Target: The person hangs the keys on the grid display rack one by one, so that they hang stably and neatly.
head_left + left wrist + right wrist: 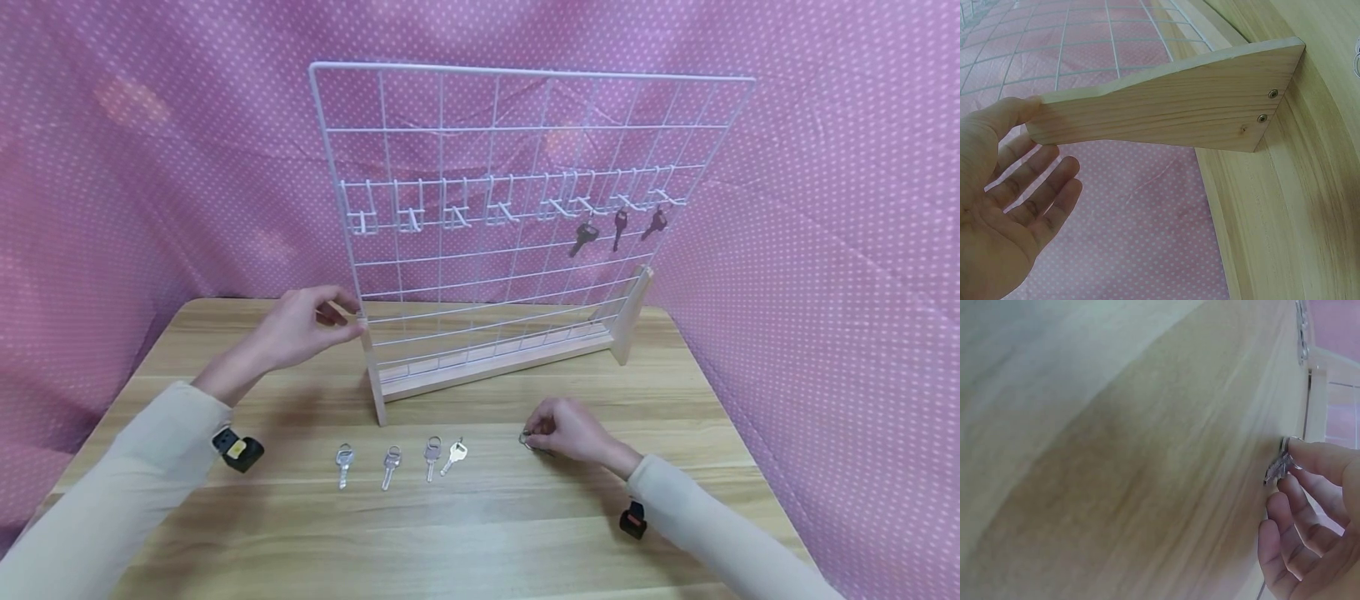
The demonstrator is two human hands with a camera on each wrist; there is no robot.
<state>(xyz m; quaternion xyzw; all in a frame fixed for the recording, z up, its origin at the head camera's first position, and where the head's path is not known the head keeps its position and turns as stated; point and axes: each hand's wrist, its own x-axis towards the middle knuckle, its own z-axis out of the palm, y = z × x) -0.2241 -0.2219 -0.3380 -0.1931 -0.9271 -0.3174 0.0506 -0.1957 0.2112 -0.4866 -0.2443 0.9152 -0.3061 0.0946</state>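
Note:
A white wire grid rack (525,75) stands on the table in a wooden base. My left hand (311,327) pinches the top of the rack's left wooden support (1147,100) between thumb and index finger, the other fingers loosely bent. Low over the table in front of the rack, my right hand (570,431) pinches a key (1280,467) by its ring; fingers partly cover it in the head view. Three dark keys (585,237) hang from hooks (555,207) at the rack's right.
Several silver keys with rings (391,467) lie in a row on the wooden table (420,542), left of my right hand. More hooks (410,219) on the rack's left side carry no keys. A pink dotted cloth (825,208) surrounds the table's back and sides.

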